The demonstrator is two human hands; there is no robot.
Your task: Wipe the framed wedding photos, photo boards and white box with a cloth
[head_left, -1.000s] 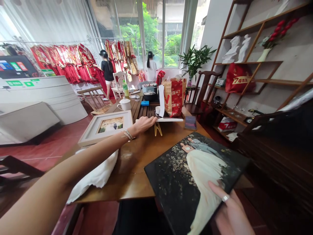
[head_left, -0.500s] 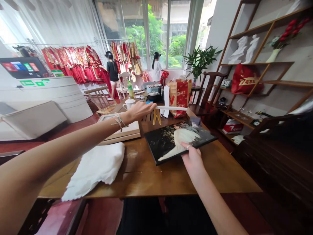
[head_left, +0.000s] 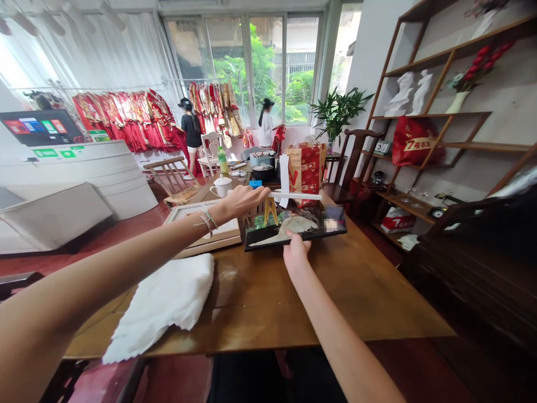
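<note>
My left hand (head_left: 247,200) is closed on one end of a slim white bar (head_left: 300,196) that reaches out to the right. A yellow A-shaped piece (head_left: 271,212) hangs below the bar near my fingers; I cannot tell how the two are joined. In my right hand (head_left: 297,251), a dark photo panel (head_left: 264,232) showing a pale gown is gripped by its near long edge, thumb on the picture side. The panel is held tilted above the table, under the bar, with window light reflected in it. A white cloth (head_left: 174,294) lies nearby on the left.
The wooden table (head_left: 356,305) carries a pale boxed frame (head_left: 222,238) by my left wrist. Farther back stand a white lidded cup (head_left: 222,184), a dark pot (head_left: 263,171) and a red-and-brown paper bag (head_left: 308,170). Two people are by the garment racks; shelves (head_left: 423,207) rise at right.
My right hand has moved the photo panel left and away from me and tilted it to a flatter view. My left hand still holds the white bar, almost in place.
</note>
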